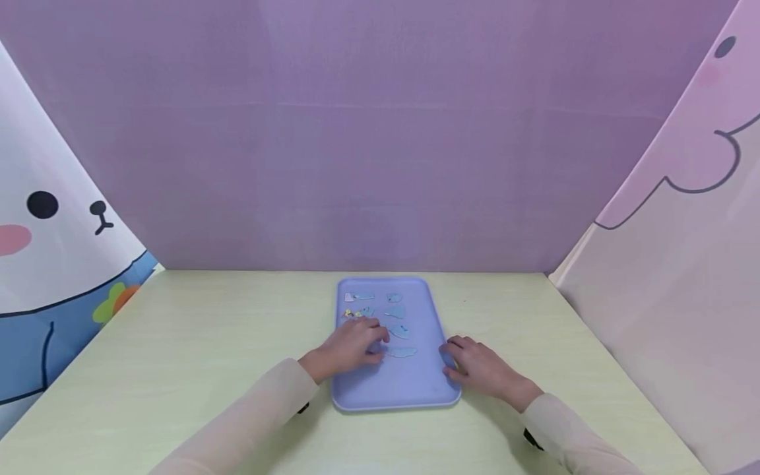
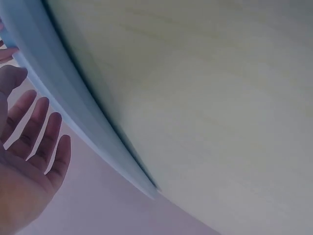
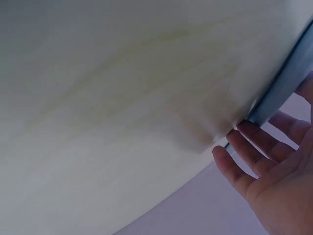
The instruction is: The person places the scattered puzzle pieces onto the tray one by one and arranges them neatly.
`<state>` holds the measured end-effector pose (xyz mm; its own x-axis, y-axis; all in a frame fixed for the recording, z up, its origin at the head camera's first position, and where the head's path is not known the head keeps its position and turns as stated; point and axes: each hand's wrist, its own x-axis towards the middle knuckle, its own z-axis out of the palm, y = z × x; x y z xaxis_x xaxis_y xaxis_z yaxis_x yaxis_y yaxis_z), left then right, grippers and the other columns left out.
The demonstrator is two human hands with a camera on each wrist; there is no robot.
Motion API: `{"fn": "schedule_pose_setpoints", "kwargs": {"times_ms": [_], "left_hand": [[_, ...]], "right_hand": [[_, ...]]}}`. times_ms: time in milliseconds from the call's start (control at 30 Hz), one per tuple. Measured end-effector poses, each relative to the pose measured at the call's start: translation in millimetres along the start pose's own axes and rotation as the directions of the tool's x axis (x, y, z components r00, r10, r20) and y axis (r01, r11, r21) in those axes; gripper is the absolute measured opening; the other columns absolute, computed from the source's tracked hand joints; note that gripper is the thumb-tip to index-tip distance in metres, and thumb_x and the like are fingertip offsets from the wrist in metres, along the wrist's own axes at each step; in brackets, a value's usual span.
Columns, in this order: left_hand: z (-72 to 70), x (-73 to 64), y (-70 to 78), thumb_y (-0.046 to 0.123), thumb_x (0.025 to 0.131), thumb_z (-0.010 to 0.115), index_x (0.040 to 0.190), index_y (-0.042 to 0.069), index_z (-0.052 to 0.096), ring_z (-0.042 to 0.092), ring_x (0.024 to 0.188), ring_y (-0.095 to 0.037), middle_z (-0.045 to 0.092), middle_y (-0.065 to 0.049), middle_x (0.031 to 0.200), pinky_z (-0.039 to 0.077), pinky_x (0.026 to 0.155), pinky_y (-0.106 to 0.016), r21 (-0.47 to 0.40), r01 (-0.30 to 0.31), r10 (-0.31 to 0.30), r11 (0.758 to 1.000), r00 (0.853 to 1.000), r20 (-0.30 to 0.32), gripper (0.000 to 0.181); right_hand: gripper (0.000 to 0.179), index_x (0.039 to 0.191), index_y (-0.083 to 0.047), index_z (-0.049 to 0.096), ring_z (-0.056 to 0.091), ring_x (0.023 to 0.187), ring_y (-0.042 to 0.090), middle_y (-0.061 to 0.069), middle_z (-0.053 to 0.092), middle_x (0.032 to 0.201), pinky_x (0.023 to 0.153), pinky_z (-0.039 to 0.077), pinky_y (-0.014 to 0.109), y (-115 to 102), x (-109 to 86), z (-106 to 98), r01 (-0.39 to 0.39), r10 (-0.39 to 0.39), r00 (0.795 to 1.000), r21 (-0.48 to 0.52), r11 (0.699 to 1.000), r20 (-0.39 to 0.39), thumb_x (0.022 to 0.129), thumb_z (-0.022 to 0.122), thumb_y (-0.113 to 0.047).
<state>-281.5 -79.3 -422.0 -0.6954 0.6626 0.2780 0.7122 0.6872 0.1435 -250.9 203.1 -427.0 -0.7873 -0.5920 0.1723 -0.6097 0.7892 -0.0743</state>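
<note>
A lavender-blue tray (image 1: 410, 389) lies on the table with several small, flat, irregular pieces on it. Most pieces are light blue, such as the long one (image 1: 402, 352) beside my left fingertips. Over the tray's left half hovers my left hand (image 1: 354, 343), fingers loosely bent and apart; the left wrist view shows nothing in its palm (image 2: 24, 181). My right hand (image 1: 481, 366) is at the tray's right edge, its fingertips against the rim, loosely spread in the right wrist view. Part of the piece area is hidden behind the left hand.
Farther back on the tray are a wedge-shaped blue piece (image 1: 396, 311), a rounded one (image 1: 394, 298) and a yellowish one (image 1: 348, 313). A pale wooden table (image 1: 237, 330) surrounds the tray. A purple wall (image 1: 356, 165) rises behind, with cartoon-printed panels at both sides.
</note>
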Motion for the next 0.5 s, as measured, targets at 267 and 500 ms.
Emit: {"fn": "schedule_pose_setpoints", "kwargs": {"times_ms": [267, 500], "left_hand": [[-10.3, -24.5, -19.2, 0.027, 0.075, 0.072, 0.095, 0.016, 0.066, 0.056, 0.083, -0.014, 0.061, 0.003, 0.094, 0.047, 0.069, -0.031, 0.022, 0.004, -0.002, 1.000, 0.996, -0.088, 0.023], [-25.1, -48.0, -35.9, 0.023, 0.076, 0.072, 0.099, 0.015, 0.066, 0.053, 0.081, -0.015, 0.061, 0.001, 0.099, 0.044, 0.066, -0.028, -0.006, 0.095, -0.096, 0.995, 0.991, -0.094, 0.026]], "right_hand": [[0.039, 0.114, -0.002, 0.059, 0.059, 0.096, 0.025, 0.012, 0.061, 0.109, 0.079, 0.050, 0.040, 3, 3.0, -5, -0.013, 0.013, 1.000, 0.057, 0.998, 0.012, 0.082, 0.066, -0.022], [0.041, 0.119, -0.001, 0.056, 0.059, 0.097, 0.024, 0.011, 0.060, 0.113, 0.082, 0.050, 0.039, 10, 3.0, -10, -0.062, 0.060, 0.998, 0.132, 0.989, 0.018, 0.084, 0.063, -0.022]]}}
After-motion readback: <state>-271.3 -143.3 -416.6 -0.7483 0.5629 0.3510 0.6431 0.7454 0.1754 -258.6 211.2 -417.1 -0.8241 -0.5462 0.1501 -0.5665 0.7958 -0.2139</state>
